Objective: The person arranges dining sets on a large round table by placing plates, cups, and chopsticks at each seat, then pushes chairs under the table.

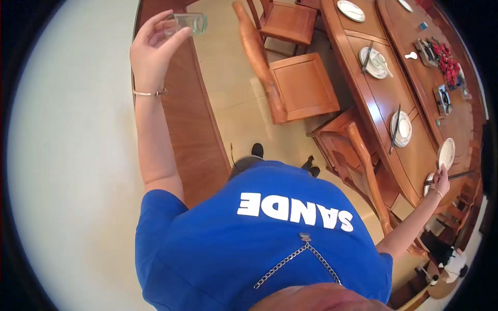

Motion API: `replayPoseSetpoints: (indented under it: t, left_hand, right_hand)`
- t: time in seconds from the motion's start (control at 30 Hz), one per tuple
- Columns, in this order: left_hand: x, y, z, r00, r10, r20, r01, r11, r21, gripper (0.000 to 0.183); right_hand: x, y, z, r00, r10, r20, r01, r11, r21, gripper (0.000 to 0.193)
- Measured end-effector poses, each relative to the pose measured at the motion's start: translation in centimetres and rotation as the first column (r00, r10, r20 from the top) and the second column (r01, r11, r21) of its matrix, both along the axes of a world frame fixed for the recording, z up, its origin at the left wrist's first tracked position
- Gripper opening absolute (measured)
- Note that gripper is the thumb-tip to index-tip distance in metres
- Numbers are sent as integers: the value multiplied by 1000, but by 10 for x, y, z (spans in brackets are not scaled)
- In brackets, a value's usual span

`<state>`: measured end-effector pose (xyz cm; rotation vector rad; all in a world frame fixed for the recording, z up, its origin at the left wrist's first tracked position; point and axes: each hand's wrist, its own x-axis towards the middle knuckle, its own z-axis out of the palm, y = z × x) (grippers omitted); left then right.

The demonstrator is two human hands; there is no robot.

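Observation:
Raised at the upper left, my left hand point(152, 49) has its fingers and thumb wrapped round a small clear drinking glass point(193, 23), which is tipped on its side. My right hand point(441, 182) reaches over the edge of the round wooden table point(381, 124) and grips a white plate point(446, 152), held tilted. Dark chopsticks point(460, 175) pass by that hand; whether it holds them too I cannot tell. Another white plate point(428, 182) lies on the table beside my right hand, partly covered.
Place settings with plates point(401, 120) and chopsticks point(367, 56) line the table. Red flowers point(445, 58) stand on its raised centre. Wooden chairs point(301, 85) stand along the near side. A brown wooden ledge point(181, 103) runs beside the white wall point(72, 145) on my left.

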<state>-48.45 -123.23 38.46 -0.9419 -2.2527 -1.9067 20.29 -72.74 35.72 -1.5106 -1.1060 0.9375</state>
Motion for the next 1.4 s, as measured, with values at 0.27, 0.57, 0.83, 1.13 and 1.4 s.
replayPoseSetpoints:
  t: [0.27,0.57,0.83,1.13,1.4]
  left_hand:
    - [-74,-17,9,1000,-14,27,13,1000,14,46]
    - [-157,39,-13,989,-124,85,129,990,-62,47]
    - [-284,136,-45,961,-273,53,275,961,-33,50]
    - [-375,236,-11,937,-340,85,349,927,-140,52]
    - [-459,318,-57,828,-502,251,543,829,-133,52]
  right_hand:
    - [-93,-58,20,953,220,-207,-247,962,-114,29]
    - [-228,-52,-16,982,112,-150,-134,981,-142,14]
    - [-378,2,-111,984,43,-174,-69,987,-144,24]
    - [-517,58,-144,948,-33,-317,-49,968,-247,16]
    - [-585,53,-163,940,-141,-310,62,965,-253,20]
